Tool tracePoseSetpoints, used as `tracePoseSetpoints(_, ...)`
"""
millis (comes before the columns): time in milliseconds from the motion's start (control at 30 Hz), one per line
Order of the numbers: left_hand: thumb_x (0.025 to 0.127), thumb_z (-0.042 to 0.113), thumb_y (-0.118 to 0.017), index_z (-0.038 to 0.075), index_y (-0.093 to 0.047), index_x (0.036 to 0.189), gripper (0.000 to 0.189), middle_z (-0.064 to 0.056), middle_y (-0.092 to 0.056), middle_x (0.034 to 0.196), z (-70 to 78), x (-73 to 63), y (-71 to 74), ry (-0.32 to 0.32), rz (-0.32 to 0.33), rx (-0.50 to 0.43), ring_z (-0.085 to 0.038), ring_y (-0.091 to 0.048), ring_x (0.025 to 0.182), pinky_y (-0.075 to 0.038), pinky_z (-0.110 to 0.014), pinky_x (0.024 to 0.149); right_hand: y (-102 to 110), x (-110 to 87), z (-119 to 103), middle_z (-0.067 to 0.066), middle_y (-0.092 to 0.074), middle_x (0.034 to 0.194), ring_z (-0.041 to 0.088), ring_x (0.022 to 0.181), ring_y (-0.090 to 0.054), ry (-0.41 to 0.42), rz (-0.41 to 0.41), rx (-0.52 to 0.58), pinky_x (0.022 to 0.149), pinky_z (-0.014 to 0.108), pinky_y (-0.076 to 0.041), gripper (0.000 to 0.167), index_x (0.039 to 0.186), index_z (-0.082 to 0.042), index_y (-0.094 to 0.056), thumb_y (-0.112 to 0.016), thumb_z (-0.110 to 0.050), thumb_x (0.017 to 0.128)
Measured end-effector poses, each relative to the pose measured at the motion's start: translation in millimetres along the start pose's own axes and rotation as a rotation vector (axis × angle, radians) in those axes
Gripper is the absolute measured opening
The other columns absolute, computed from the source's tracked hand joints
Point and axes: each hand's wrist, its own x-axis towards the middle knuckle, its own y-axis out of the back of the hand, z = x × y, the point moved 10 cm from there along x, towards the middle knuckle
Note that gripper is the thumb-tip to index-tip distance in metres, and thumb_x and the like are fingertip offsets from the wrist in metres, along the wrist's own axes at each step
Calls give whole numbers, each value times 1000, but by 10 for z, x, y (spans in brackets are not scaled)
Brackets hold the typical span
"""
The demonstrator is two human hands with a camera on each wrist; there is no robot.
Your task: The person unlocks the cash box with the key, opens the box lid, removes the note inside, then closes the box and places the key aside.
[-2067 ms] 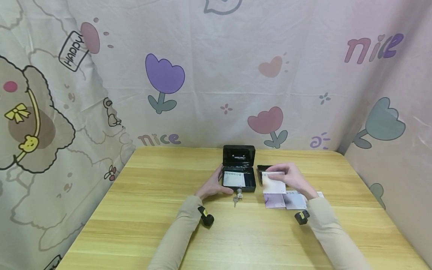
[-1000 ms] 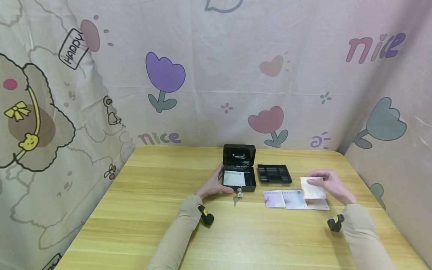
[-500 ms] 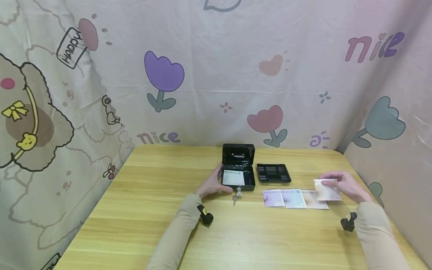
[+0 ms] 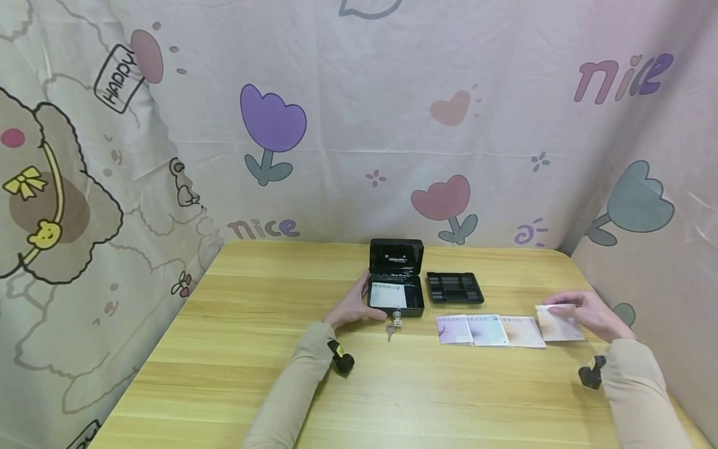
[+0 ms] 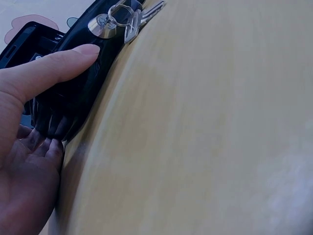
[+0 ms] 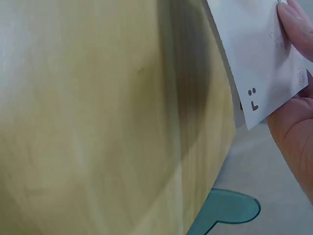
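Observation:
In the head view my left hand (image 4: 354, 305) grips the left side of an open black cash box (image 4: 414, 307), thumb along its front. The left wrist view shows the thumb (image 5: 73, 64) near the lock (image 5: 101, 26) and fingers at the box's side. A pale greenish banknote (image 4: 388, 295) lies inside. My right hand (image 4: 586, 312) pinches a pale, brownish folded banknote (image 4: 561, 325) by its upper edge, at the right end of a row. A printed "20" shows on the folded note (image 6: 266, 63) in the right wrist view. Beside it lie purple (image 4: 454, 330), blue (image 4: 489, 331) and brown (image 4: 521, 332) banknotes.
A black compartment tray (image 4: 455, 289) sits right of the cash box, behind the row of banknotes. Keys (image 4: 391, 330) hang from the lock at the box's front. A printed cloth (image 4: 348, 125) hangs behind the wooden table (image 4: 269, 349) and along both sides.
My right hand has carried the banknote rightward from near the tray, past the others, to the row's right end, uncovering the tray and brown note. My left hand has stayed on the cash box.

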Motion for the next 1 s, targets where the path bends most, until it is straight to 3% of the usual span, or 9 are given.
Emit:
tracePoseSetpoints(333,70,11,-90,1,-2,161,127,-19,-3,170,-4,8,-1,4,2,1,-37,-13,157,-16,-47,130,-11,-50,182,-30,-66,94,-20,91,-48,-84,9,10,75,15,-39,33,111,8,-71,-73,-18,91)
tracePoseSetpoints(433,70,10,-90,0,-2,161,127,-20,-3,170,-1,4,4,2,4,-2,-38,-13,157,-16,-47,130,-1,-60,190,-4,-76,106,-17,89,-48,-107,41,-53,73,17,-41,36,114,7,-71,-74,-20,91)
tracePoseSetpoints(567,70,11,-90,0,-2,161,127,-20,-3,170,-6,2,2,5,3,9,-37,-14,157,-16,-47,130,-23,-68,210,31,-65,128,-12,86,-51,-115,51,-90,68,20,-46,41,124,6,-66,-72,-19,92)
tracePoseSetpoints(800,71,11,-90,1,-2,161,126,-20,-3,170,-6,-1,2,11,6,23,-38,-14,157,-17,-48,130,-95,-48,254,28,-68,121,-16,88,-51,-105,35,-13,71,15,-44,46,129,11,-60,-71,-12,91)
tracePoseSetpoints(1000,71,11,-90,1,-2,161,127,-19,-3,170,-3,-7,2,12,3,24,-38,-14,157,-16,-47,130,-137,-32,272,25,-70,115,-15,88,-50,-100,42,-15,71,16,-43,43,127,11,-61,-71,-11,91)
